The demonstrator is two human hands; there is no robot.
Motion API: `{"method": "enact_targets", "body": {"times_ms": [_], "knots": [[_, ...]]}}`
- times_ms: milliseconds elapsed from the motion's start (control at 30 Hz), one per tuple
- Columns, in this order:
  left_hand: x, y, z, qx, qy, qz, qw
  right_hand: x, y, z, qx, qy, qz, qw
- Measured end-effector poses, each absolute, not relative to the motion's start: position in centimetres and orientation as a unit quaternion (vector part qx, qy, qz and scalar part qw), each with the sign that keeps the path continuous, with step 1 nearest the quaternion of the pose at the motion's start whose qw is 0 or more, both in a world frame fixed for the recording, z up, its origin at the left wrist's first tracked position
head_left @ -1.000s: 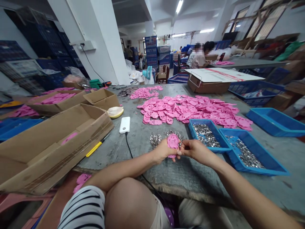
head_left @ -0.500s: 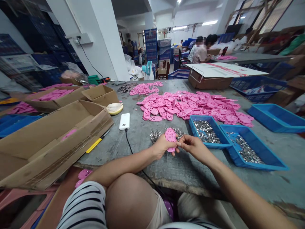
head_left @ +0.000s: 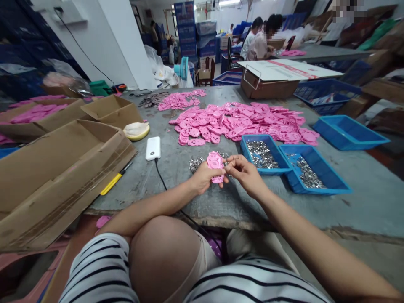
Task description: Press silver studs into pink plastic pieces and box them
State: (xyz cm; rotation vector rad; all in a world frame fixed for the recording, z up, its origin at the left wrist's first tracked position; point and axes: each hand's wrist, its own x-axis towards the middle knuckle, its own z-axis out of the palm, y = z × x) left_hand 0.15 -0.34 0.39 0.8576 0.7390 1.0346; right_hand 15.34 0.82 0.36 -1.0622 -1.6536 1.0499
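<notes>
My left hand [head_left: 202,179] grips a flat pink plastic piece [head_left: 215,162] upright, just above the grey table [head_left: 195,198]. My right hand [head_left: 244,172] is closed in a pinch at the piece's right edge; what its fingertips hold is too small to make out. A small heap of silver metal bits [head_left: 197,164] lies on the table right behind my hands. Two blue trays [head_left: 267,155] [head_left: 312,172] with more metal bits stand just right of my right hand. A big pile of pink pieces [head_left: 240,124] spreads beyond them.
An open cardboard box [head_left: 59,168] lies left, with a yellow-handled knife [head_left: 113,181] beside it. A white power bank [head_left: 153,148] with a black cable, a yellow dish [head_left: 137,131], an empty blue tray [head_left: 349,132], and a flat carton [head_left: 277,78] sit around. People sit at a far table [head_left: 261,40].
The camera has tilted downward, so everything sits higher in view and more of my lap shows. My hands keep the same hold on the pink piece.
</notes>
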Motion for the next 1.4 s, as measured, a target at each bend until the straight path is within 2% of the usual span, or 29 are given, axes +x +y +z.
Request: {"method": "enact_targets", "body": {"times_ms": [100,233,400,600,1167,1400], "knots": [[-0.1,-0.3,0.6,0.362,0.296,0.455,0.758,15.7,0.9,1.5,-0.412,-0.689,0.412,0.431],[-0.2,-0.1,0.6,0.366,0.255,0.416,0.792,16.4,1.0,3.2,-0.382,-0.764,0.342,0.392],[0.0,-0.2,0.5,0.404,0.238,0.402,0.787,16.6,0.9,4.2,-0.336,-0.844,0.267,0.321],[0.0,-0.4,0.7,0.451,0.242,0.39,0.766,16.6,0.9,4.2,-0.317,-0.872,0.257,0.271],[0.1,-0.6,1.0,0.467,0.242,0.379,0.762,16.1,0.9,3.8,-0.328,-0.865,0.258,0.277],[-0.1,-0.7,0.7,0.441,0.246,0.371,0.78,16.1,0.3,2.2,-0.378,-0.803,0.306,0.343]]}}
